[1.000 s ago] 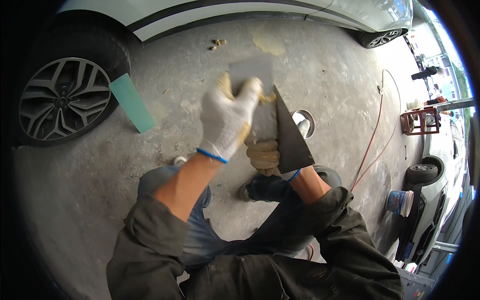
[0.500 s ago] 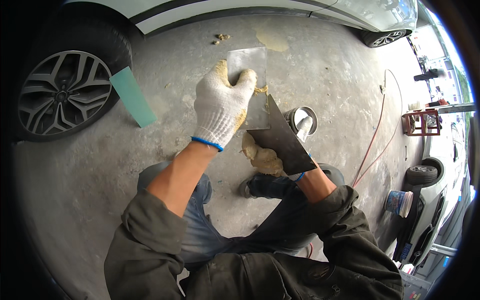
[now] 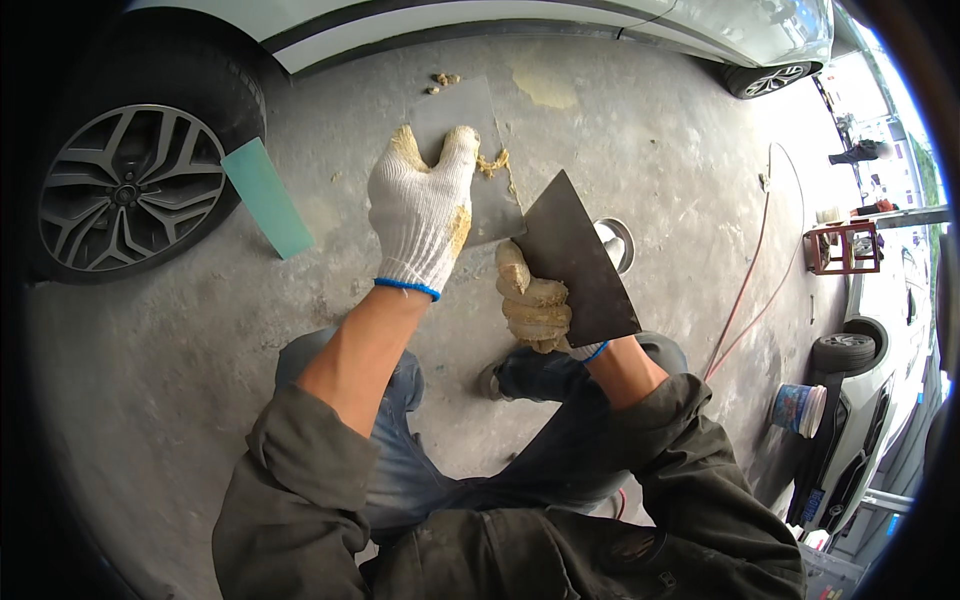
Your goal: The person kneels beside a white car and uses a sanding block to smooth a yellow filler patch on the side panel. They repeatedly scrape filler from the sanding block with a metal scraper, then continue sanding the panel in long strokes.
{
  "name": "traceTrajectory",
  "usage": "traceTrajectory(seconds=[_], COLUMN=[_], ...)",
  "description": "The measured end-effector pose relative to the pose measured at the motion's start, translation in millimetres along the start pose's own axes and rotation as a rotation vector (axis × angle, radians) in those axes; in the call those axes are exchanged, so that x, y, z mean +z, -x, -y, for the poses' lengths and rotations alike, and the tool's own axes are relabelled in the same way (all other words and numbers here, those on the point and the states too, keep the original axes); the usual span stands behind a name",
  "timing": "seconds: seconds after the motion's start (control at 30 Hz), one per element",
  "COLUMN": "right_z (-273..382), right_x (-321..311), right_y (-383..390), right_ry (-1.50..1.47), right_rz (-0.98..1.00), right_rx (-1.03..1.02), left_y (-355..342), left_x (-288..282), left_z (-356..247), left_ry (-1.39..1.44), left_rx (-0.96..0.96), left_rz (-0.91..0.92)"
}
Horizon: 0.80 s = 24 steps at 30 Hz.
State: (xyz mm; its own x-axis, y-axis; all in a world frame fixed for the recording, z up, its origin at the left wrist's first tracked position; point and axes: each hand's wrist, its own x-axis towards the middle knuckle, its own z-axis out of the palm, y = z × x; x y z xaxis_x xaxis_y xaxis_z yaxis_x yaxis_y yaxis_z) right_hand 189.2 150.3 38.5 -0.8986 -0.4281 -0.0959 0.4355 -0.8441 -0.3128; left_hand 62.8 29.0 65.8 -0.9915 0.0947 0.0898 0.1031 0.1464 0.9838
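Observation:
My left hand, in a white knit glove with yellowish stains, is closed on a flat grey rectangular plate. Yellowish putty clings along the plate's right edge. My right hand, its gloved fingers caked with the same paste, grips a dark, wide-bladed putty knife. Its handle is hidden behind the blade. The blade's left edge lies close beside the plate's lower right corner; whether they touch I cannot tell. Behind the blade, a round open can with something pale inside is partly covered.
A car wheel stands at the left under a light-coloured car. A green strip leans by the tyre. Small putty lumps lie on the concrete. To the right are a hose, a bucket and a red-brown stand.
My left hand has moved left with the plate, which is now tilted. The putty knife's blade has turned more upright, showing more of my right fingers and covering more of the can.

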Motion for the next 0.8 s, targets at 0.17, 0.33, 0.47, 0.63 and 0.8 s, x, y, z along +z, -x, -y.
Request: traceTrajectory(seconds=[0.17,0.33,0.47,0.63,0.8], right_z=[-6,-6,-6,-3,-17], right_x=[-10,-15,-17,-13,18], right_y=[6,8,10,9,4], right_ry=[0.002,0.114,0.200,0.268,0.162], right_rz=[0.004,-0.047,-0.115,-0.168,-0.662], right_rx=[-0.009,0.052,0.083,0.101,-0.167], left_y=[2,6,14,21,48], left_x=[3,5,7,12,21], left_z=[-4,-5,-7,-8,-15], left_ry=[0.006,0.062,0.064,-0.011,0.071], left_rx=[0.015,0.030,0.068,0.129,0.255], left_rz=[0.054,0.123,0.170,0.182,0.277])
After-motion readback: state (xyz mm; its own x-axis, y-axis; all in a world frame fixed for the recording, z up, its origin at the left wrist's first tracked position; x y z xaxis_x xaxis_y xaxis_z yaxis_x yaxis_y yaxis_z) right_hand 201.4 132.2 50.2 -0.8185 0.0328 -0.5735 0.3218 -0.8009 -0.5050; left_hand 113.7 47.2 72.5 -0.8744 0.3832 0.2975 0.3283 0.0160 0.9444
